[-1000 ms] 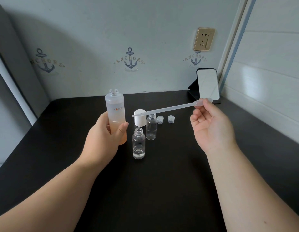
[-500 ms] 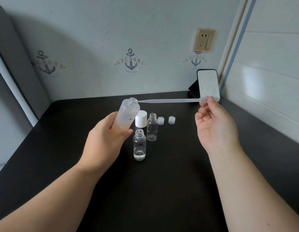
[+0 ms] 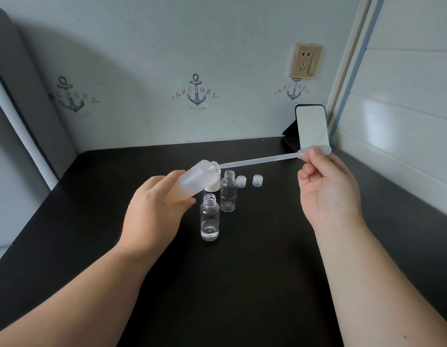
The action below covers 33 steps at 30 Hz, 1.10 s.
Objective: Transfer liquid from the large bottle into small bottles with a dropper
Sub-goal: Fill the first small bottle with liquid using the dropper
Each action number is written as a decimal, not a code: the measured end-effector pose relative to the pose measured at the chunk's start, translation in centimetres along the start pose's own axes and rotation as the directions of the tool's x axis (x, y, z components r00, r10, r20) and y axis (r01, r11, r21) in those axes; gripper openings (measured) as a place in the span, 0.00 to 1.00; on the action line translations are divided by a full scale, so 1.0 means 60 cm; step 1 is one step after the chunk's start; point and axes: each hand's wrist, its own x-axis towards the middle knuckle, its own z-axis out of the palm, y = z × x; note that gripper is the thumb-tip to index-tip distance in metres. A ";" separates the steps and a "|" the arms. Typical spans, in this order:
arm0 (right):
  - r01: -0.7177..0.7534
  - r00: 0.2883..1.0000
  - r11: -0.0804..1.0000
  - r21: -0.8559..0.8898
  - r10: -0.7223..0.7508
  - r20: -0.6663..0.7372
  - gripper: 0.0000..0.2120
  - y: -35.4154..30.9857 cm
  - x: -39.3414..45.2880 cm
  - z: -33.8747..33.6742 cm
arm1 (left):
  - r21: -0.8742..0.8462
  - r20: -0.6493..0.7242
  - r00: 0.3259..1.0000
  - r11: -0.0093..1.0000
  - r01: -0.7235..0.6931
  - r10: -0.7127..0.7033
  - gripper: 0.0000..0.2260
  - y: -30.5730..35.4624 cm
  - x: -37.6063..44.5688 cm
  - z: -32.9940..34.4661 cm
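Liquid transfer by dropper, seen from a head-worn camera looking down at a black counter (image 3: 242,284). Both forearms reach in from the bottom edge.

Nearest the viewer, a small clear bottle (image 3: 209,217) stands upright and uncapped, with a shallow layer of clear liquid at its base. Just behind it and slightly right stands a second small bottle (image 3: 228,192), also uncapped and apparently empty.

Above and left of these, the left hand (image 3: 154,211) grips the large bottle (image 3: 192,182), fingers and thumb curled round its lower body. The frosted bottle is tilted steeply, its open neck pointing up and to the right, with peach-tinted liquid pooled at the low end inside the palm. A white cap (image 3: 214,187) lies on the counter, partly hidden behind it.

The right hand (image 3: 327,194) pinches the bulb of the long, translucent dropper (image 3: 257,162) between thumb and fingers. The stem lies nearly level, with its tip at the bottle's mouth, seemingly just entering.

To draw liquid well, the tip probably needs to slide deeper toward the pooled liquid, with the bulb squeezed first and released slowly.

Farther back, two small ridged caps (image 3: 249,181) sit side by side. A phone on a stand (image 3: 312,128) occupies the far right corner, just behind the bulb. The wall lies beyond; there is open counter on both sides.
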 end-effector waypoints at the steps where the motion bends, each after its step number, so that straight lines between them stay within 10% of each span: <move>1: -0.002 1.000 1.000 0.003 0.002 0.005 0.09 0.000 -0.001 0.001 | 0.001 0.003 1.000 1.000 -0.003 0.003 0.22 0.001 0.000 0.000; 33: -0.089 0.934 0.966 -0.245 0.167 0.317 0.06 0.032 -0.033 0.026 | 0.043 -0.035 0.994 0.993 -0.105 0.107 0.25 -0.002 -0.002 0.013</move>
